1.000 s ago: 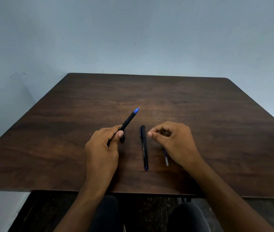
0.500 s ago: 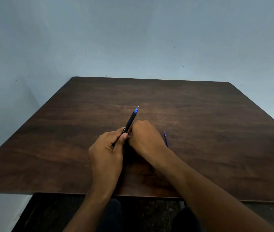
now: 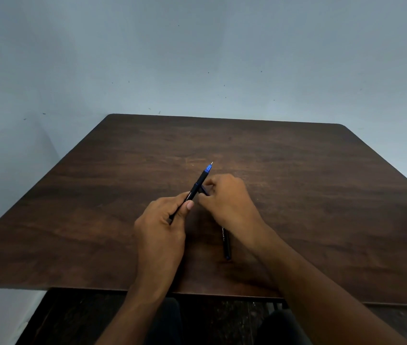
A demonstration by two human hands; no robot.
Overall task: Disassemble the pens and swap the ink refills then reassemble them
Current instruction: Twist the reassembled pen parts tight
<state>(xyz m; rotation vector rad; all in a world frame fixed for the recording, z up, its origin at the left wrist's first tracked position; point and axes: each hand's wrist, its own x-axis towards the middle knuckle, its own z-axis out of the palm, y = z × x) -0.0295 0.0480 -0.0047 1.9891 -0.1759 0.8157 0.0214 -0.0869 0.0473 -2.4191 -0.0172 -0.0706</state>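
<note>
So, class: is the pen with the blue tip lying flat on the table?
No: the left hand grips the blue-tipped pen and holds it tilted, tip up and away, above the table.

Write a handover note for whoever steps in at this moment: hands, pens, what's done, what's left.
Left hand: grips the black pen with the blue tip, tip pointing away and raised off the dark wooden table.
Right hand: fingers curled beside that pen, on a small dark piece; what it is cannot be told.
Second black pen barrel: lies on the table, partly under the right wrist.
Done: cannot be confirmed from this view; no loose refill shows.
Left: confirm the refill swap, then close both pens.
</note>
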